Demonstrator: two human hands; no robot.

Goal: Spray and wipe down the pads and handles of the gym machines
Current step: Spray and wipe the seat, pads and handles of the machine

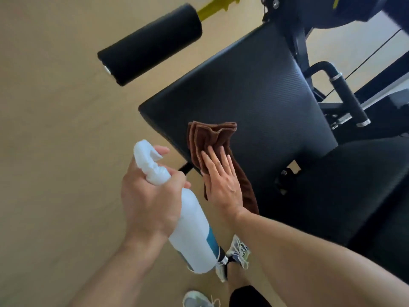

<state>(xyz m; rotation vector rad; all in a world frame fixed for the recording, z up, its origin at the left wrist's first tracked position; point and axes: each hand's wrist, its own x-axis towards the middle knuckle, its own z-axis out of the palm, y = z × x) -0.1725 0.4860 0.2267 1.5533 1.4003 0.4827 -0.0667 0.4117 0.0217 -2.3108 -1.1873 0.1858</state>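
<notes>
My left hand (pixel 148 196) is wrapped around the neck of a white spray bottle (pixel 192 231), forefinger by the trigger, nozzle pointing up and away. My right hand (pixel 221 180) lies flat with fingers spread on a folded brown cloth (pixel 210 140), pressing it against the near corner of the machine's black seat pad (pixel 254 91). Part of the cloth hangs down below the pad's edge. A black foam roller pad (pixel 150 43) on a yellow arm sits up and to the left of the seat. A black grip handle (pixel 347 96) with silver ends stands at the seat's right.
A second black pad (pixel 345 196) lies lower right, below the seat. The machine's black frame (pixel 296 41) runs behind the seat. A tan floor (pixel 55 129) spreads out to the left. My sneakers (pixel 239 251) are beside the machine's base.
</notes>
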